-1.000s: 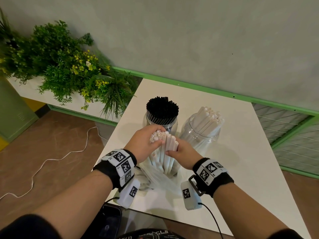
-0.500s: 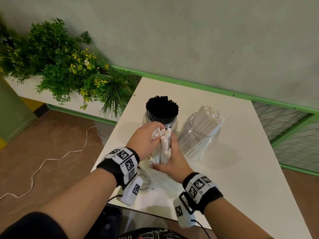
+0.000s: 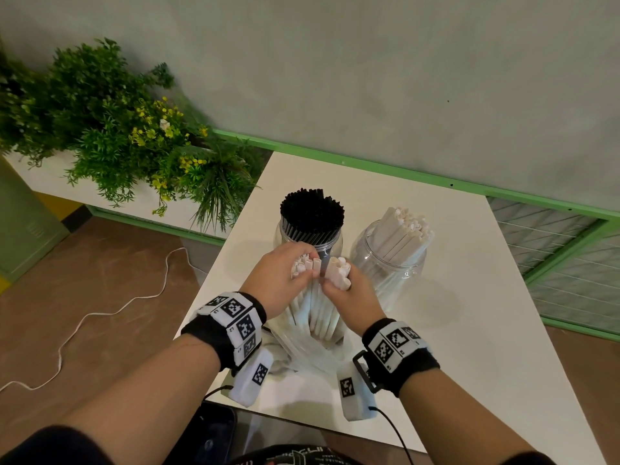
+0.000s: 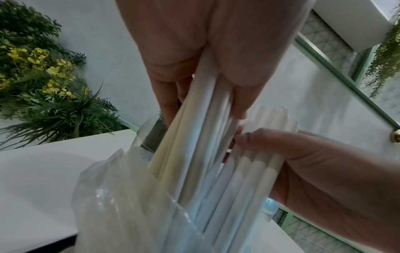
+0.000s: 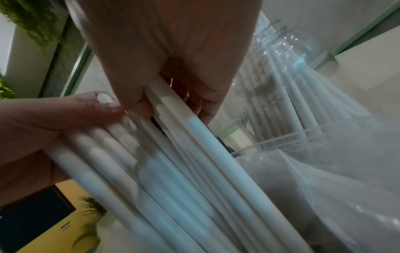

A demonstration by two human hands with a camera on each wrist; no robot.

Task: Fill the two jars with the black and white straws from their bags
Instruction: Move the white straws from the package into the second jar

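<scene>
Both hands (image 3: pixel 285 276) (image 3: pixel 349 293) grip white straws (image 3: pixel 322 307); no legible writing

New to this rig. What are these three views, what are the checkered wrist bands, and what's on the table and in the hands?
No robot here: a person works with bare hands. The big picture comes from a camera on the head, looking down. The other two come from cameras strapped to the wrists, looking along each hand; the black wrist bands with checkered squares carry them.

On the white table stand two clear jars: the jar packed with black straws and the jar partly filled with white straws. In front of them stands a clear plastic bag of white straws.

The left hand and the right hand each grip a share of those straws near the tops, splitting the bundle.
</scene>
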